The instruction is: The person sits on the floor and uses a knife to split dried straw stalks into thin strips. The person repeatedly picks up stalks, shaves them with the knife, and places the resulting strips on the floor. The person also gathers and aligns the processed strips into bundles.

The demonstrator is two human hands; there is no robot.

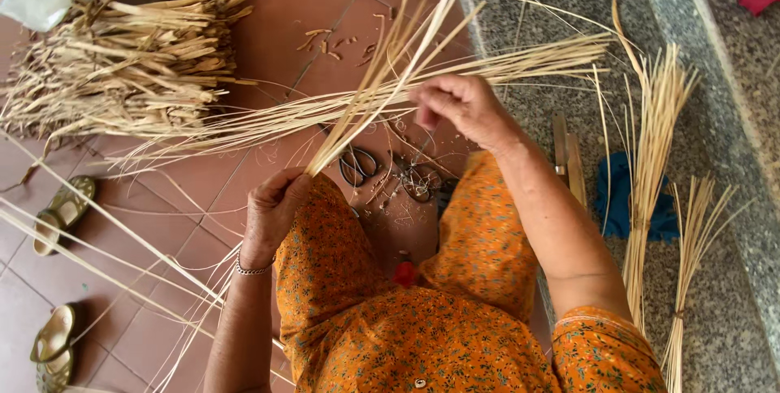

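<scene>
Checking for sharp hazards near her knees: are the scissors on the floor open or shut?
Shut, it seems: the scissors lie flat on the tiles with both loop handles side by side; strips hide the blades.

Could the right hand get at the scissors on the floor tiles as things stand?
Probably yes. The scissors lie uncovered on the tiles just below the right hand, between the knees. But that hand is pinching a cane strip, so it would likely need to let go first.

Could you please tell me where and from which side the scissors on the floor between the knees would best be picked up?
Probably by the looped handles of the scissors, from above. They lie flat on the tiles, handles toward the person, below the strips that the left hand and right hand hold. The blade end is hidden by the strips.
</scene>
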